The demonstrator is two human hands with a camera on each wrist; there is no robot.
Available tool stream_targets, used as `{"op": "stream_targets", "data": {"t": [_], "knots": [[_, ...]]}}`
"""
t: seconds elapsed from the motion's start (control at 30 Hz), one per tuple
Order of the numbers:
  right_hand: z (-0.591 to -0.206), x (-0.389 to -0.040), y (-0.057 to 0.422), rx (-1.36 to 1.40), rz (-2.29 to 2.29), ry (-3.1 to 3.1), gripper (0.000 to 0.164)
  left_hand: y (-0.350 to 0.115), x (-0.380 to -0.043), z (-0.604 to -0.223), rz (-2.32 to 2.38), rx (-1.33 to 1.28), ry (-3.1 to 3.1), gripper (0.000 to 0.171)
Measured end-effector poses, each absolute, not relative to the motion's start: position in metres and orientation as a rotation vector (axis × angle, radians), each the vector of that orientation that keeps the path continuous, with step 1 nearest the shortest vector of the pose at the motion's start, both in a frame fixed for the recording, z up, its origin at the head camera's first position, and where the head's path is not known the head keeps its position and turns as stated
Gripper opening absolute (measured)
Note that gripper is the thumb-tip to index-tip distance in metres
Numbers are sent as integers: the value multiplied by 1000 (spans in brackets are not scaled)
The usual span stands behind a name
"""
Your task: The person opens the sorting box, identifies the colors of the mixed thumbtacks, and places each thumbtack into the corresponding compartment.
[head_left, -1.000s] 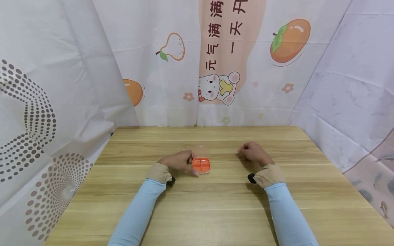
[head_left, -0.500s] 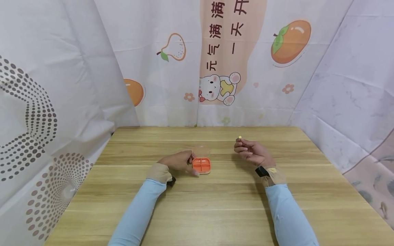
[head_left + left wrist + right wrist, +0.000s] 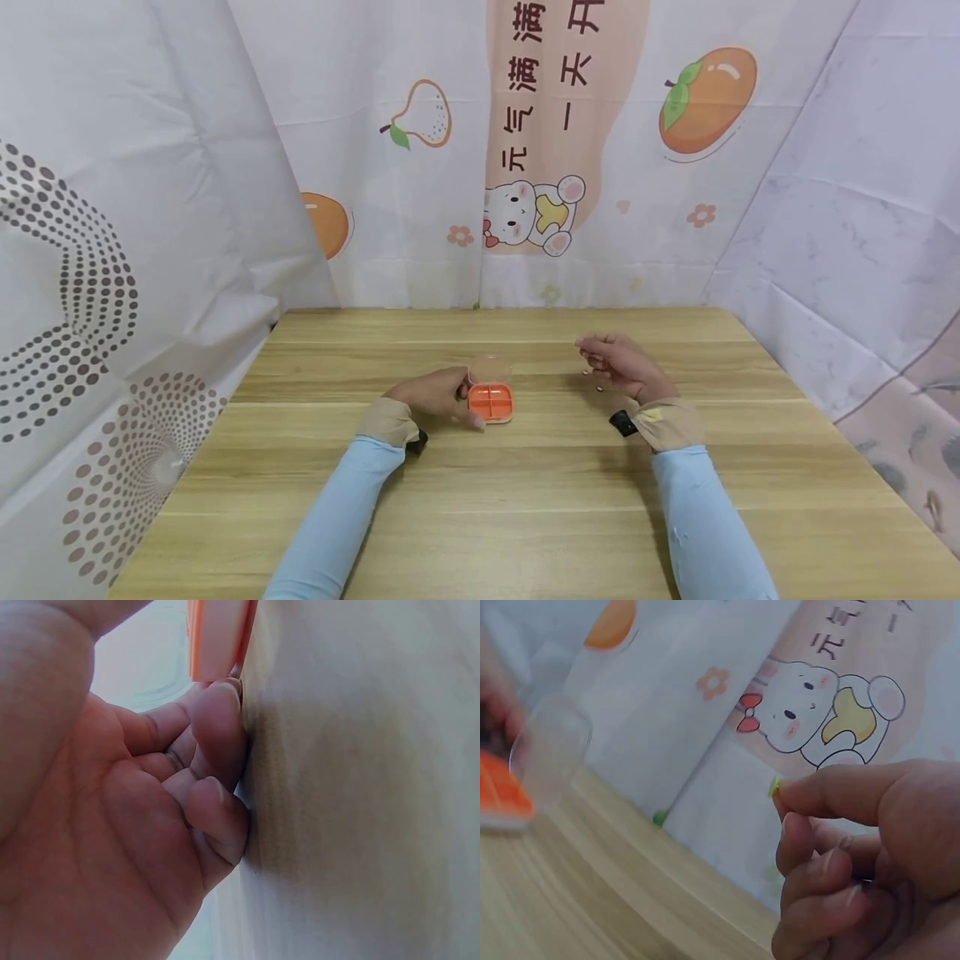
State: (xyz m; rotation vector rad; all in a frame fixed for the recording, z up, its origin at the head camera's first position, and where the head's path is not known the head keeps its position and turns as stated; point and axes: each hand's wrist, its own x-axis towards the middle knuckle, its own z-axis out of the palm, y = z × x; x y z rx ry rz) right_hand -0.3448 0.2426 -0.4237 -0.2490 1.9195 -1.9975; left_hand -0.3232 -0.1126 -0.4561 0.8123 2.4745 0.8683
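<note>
A small orange pill box (image 3: 501,410) with several compartments lies on the table, its clear lid (image 3: 490,367) raised at the back. My left hand (image 3: 435,395) holds the box from its left side, thumb at the near corner and fingers behind. In the left wrist view, curled fingertips meet the end of the box (image 3: 219,645). To the right, my right hand (image 3: 621,367) is raised over the table. It pinches a small yellow pill (image 3: 774,787) between thumb and index finger, as the right wrist view shows; the other fingers are curled into the palm.
A wood-grain table (image 3: 480,508) spreads under both arms, ending at a printed cloth backdrop (image 3: 405,275). White cloth also hangs along the left and right sides. Each wrist wears a tan band with a black camera piece.
The right hand has come up from near the table; the yellow pill first shows at its fingertips half a second ago. Since then the hand has turned palm-down somewhat. The left hand and pill box stay put.
</note>
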Motion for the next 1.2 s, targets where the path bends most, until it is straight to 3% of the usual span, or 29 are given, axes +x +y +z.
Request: {"op": "stream_targets", "data": {"t": [0.3, 1.2], "knots": [[-422, -342, 242, -332, -1561, 2525, 41, -113, -323, -455, 877, 800, 2479, 68], [-431, -342, 228, -438, -1226, 2683, 28, -113, -326, -457, 899, 864, 2454, 63]]}}
